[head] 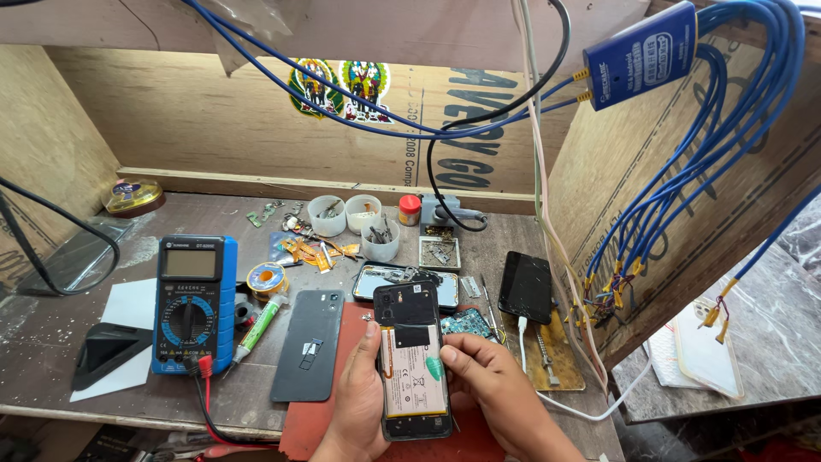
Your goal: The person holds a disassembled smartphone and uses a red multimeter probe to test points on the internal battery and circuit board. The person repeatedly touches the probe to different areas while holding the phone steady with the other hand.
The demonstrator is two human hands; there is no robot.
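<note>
Black and opened at the back, one phone (413, 359) is lying over the red mat (308, 428) at the bench's front edge, its pale battery showing. The left hand (359, 402) is gripping the phone's left side, thumb curled on the frame. The right hand (487, 376) is steadying the right side while its fingers are pinching one small green pick (434, 369) against the battery. One dark back cover (308, 345) is resting just left of the phone. One blue multimeter (193, 301) is sitting toward the front left, with one red probe plug at its base. Three white cups (359, 224) are standing near the back edge, beside one red-capped jar (410, 210). One second dark phone (525, 287) is lying near the right edge. One blue box (640, 53) is hanging on the right wall, trailing many blue wires, too bundled to count.
</note>
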